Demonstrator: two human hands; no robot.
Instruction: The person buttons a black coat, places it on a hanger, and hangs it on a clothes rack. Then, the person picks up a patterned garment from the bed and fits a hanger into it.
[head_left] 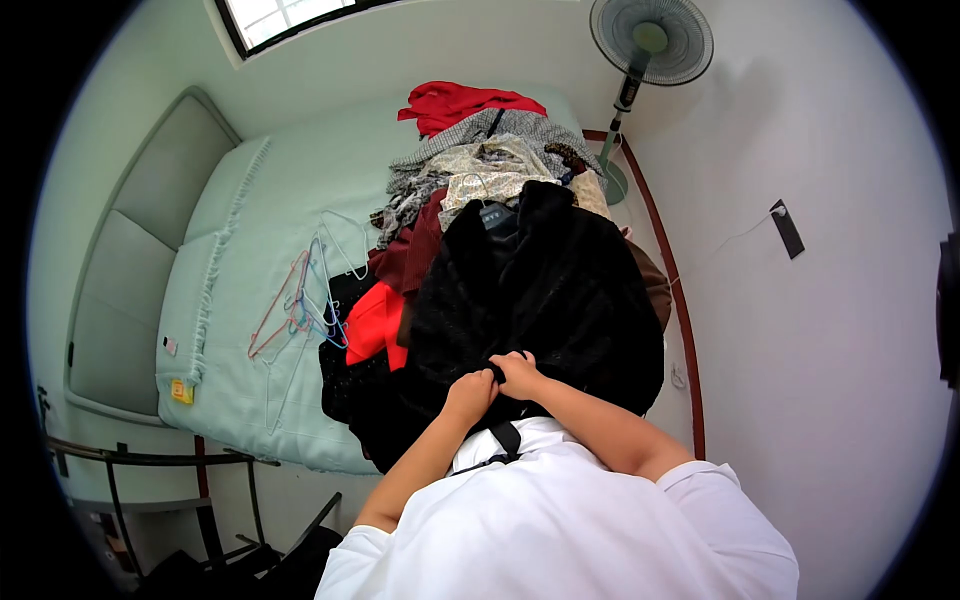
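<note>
A dark label sits inside the neck of a black furry coat, with small pale characters on it that are too small to read with certainty. On the bed, a yellow packet and a small whitish tag lie near the left edge, and any print on them is too tiny to make out.

The coat lies spread over the heap of clothes on the bed, its collar toward the far side and its lower part close to the person's white shirt. The left hand and the right hand meet at the coat's front, just beside each other, both grasping its black fabric with bent fingers. The left forearm slants up and inward from the left; the right forearm comes in from the right, lying flatter, its elbow bent outward.

Bright red cloth shows just left of the coat, and beyond that several hangers lie tangled together. Patterned garments are heaped past the collar.
</note>
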